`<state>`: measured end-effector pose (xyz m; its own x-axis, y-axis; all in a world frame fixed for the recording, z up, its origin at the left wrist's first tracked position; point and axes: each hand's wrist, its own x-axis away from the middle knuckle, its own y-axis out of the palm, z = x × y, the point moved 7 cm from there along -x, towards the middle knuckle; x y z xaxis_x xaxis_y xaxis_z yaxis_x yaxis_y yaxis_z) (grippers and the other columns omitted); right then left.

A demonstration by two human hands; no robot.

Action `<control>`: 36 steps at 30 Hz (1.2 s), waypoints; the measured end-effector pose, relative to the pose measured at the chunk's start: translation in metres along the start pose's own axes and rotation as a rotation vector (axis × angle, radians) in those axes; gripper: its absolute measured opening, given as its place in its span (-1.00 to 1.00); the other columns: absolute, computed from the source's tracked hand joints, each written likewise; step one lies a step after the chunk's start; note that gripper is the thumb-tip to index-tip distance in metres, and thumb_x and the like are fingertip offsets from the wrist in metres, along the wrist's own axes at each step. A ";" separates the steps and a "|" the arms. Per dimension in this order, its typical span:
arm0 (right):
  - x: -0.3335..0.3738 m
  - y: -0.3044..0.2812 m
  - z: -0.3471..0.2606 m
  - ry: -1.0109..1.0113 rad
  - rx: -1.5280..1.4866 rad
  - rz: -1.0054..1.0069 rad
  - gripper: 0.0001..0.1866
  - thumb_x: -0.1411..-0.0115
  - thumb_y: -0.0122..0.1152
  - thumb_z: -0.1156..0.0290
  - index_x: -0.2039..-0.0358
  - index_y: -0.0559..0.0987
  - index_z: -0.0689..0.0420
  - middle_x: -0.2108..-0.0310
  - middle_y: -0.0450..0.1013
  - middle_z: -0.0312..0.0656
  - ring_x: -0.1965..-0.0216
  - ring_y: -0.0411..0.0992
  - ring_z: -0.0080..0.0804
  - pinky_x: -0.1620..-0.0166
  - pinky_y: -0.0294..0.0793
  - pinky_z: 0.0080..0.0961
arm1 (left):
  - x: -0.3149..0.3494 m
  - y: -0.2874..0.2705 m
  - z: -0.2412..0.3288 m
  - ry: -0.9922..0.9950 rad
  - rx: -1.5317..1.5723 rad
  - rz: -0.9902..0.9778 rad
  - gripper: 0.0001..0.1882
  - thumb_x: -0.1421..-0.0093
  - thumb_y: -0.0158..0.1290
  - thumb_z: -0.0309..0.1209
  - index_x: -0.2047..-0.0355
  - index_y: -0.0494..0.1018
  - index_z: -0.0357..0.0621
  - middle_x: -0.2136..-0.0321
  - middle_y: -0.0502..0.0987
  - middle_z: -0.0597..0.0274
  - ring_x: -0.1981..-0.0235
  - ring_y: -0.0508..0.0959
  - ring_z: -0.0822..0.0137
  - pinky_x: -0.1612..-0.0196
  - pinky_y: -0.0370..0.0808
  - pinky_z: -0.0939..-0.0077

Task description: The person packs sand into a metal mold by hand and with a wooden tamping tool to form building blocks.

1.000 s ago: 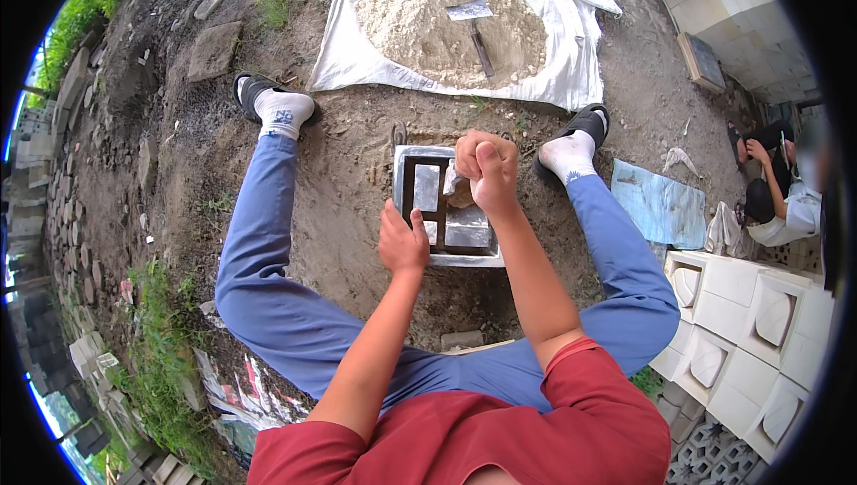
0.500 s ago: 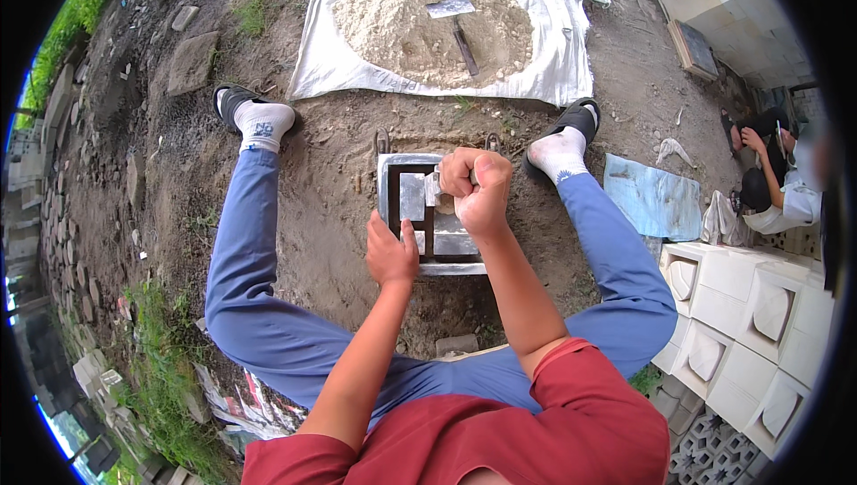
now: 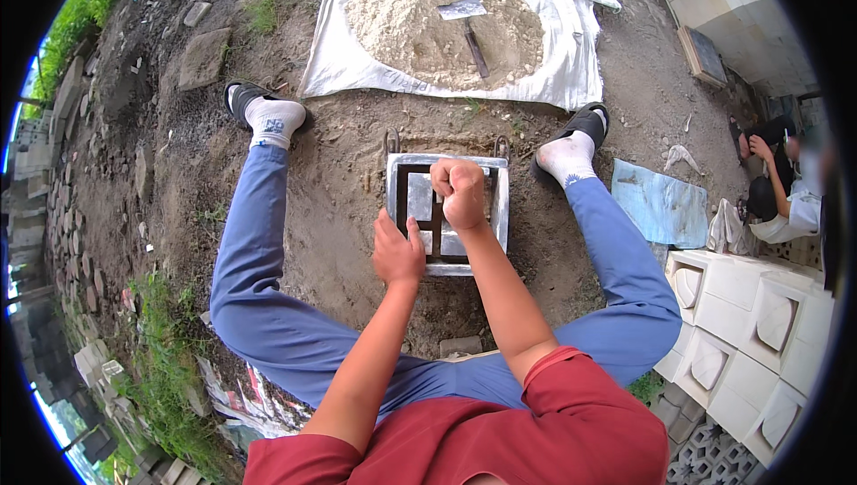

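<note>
Head view: we see the metal frame [image 3: 503, 217] at the centre of our dial, on the ground [image 3: 335, 208]. Our hands are apart: the left hand [image 3: 400, 251], fingers extended, lies at the frame's eight o'clock; the right hand [image 3: 460, 192] curls into a fist over it toward one o'clock, and we cannot tell whether it grips anything. At twelve, a trowel [image 3: 475, 46] lies on a pale mound [image 3: 393, 25].

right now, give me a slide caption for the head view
Right hand clenched over a metal frame, left hand at its left side, a trowel on a pale heap beyond.
</note>
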<state>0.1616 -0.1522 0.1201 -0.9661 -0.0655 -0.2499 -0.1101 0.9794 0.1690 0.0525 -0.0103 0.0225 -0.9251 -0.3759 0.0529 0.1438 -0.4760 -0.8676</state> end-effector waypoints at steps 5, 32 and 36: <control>-0.007 -0.009 -0.010 0.047 -0.081 0.051 -0.44 -0.39 -0.16 0.09 0.71 0.17 0.14 0.71 0.09 -0.36 0.64 0.03 -0.56 0.52 -0.05 -0.44 | -0.006 0.005 -0.002 0.028 -0.019 0.049 -0.38 -0.42 -0.02 0.00 -0.28 0.24 -0.20 -0.03 0.51 -0.11 0.07 0.59 -0.20 0.11 0.55 -0.10; 0.005 0.003 -0.055 -0.064 -0.059 0.171 -0.28 -0.42 -0.11 -0.21 0.70 0.13 0.09 0.72 0.00 -0.37 0.66 -0.04 -0.53 0.53 -0.12 -0.43 | -0.005 0.001 -0.008 -0.017 0.020 0.051 -0.42 -0.42 -0.03 -0.03 -0.27 0.28 -0.16 -0.04 0.51 -0.06 0.08 0.59 -0.16 0.13 0.56 -0.07; 0.017 -0.022 0.014 -0.036 -0.201 0.226 -0.36 -0.45 -0.19 -0.04 0.71 0.13 0.10 0.70 0.08 -0.35 0.67 0.02 -0.56 0.54 -0.11 -0.46 | -0.002 0.001 -0.002 0.000 0.040 0.035 -0.42 -0.42 -0.04 -0.02 -0.27 0.28 -0.16 -0.03 0.51 -0.06 0.08 0.60 -0.16 0.13 0.56 -0.08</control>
<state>0.1505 -0.1719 0.0983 -0.9629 0.1600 -0.2174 0.0592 0.9109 0.4083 0.0539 -0.0084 0.0208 -0.9194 -0.3926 0.0229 0.1900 -0.4944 -0.8482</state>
